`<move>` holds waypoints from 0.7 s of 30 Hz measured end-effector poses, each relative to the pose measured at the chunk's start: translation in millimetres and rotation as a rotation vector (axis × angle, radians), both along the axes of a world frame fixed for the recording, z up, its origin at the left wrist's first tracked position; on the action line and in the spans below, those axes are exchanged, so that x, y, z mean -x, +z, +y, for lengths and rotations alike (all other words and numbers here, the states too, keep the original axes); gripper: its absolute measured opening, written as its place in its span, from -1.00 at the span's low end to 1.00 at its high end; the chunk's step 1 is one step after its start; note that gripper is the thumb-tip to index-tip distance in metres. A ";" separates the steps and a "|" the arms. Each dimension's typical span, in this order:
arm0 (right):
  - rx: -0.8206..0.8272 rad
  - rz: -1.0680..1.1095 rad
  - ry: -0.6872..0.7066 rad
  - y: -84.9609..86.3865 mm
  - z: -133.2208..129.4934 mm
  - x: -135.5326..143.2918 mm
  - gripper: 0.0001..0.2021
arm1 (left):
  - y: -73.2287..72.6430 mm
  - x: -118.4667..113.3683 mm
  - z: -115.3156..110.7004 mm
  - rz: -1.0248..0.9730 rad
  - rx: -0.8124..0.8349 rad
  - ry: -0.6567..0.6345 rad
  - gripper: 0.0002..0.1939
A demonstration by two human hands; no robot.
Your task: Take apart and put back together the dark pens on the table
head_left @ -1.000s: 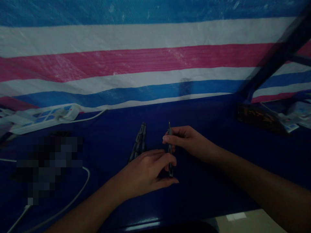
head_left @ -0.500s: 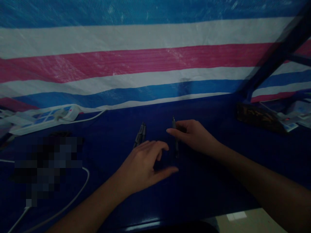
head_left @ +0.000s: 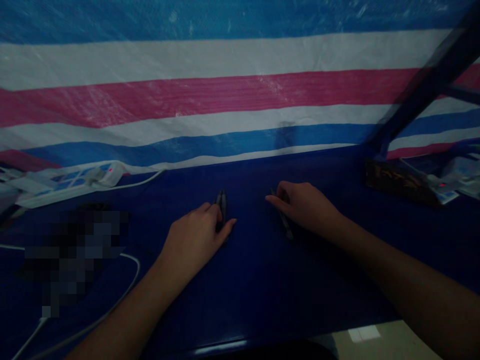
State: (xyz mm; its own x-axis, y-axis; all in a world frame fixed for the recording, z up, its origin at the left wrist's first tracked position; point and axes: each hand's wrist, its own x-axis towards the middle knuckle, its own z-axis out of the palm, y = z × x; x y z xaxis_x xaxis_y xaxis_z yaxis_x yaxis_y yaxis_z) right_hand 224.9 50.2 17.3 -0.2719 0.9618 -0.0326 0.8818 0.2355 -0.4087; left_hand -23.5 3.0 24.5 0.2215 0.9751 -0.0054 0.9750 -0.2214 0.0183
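Observation:
On the left, my left hand [head_left: 197, 230] curls over a small bunch of dark pens [head_left: 222, 199] lying side by side on the blue tabletop [head_left: 243, 280]. Its fingers and thumb are on either side of them and hide most of their length. To the right, my right hand [head_left: 305, 202] pinches a single dark pen [head_left: 286, 226] between thumb and fingers. This pen slants, its lower end pointing toward me and to the right. A gap of bare blue surface separates the two hands.
A white power strip [head_left: 67, 185] with plugs and cables lies at the back left. In front of it is a blurred-out dark object [head_left: 75, 250] with a white cable [head_left: 137, 270]. A dark patterned box [head_left: 401, 182] stands at the right. Striped sheeting [head_left: 225, 95] hangs behind.
My left hand has moved left and back, away from the single pen, and closed over the bunched pens. My right hand has shifted slightly right, tilting its pen.

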 end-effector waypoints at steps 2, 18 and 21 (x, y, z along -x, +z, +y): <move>-0.026 0.033 0.022 3.2 -4.2 3.4 -0.62 | 0.3 -1.3 0.7 0.003 0.010 0.013 -0.65; 0.376 0.847 0.312 10.5 -24.7 12.7 -0.36 | -5.0 -19.5 -22.4 -0.660 0.061 -0.382 -0.78; 0.479 0.978 0.209 6.9 -24.9 15.5 -0.36 | -6.3 -20.8 -24.0 -0.657 0.016 -0.439 -0.76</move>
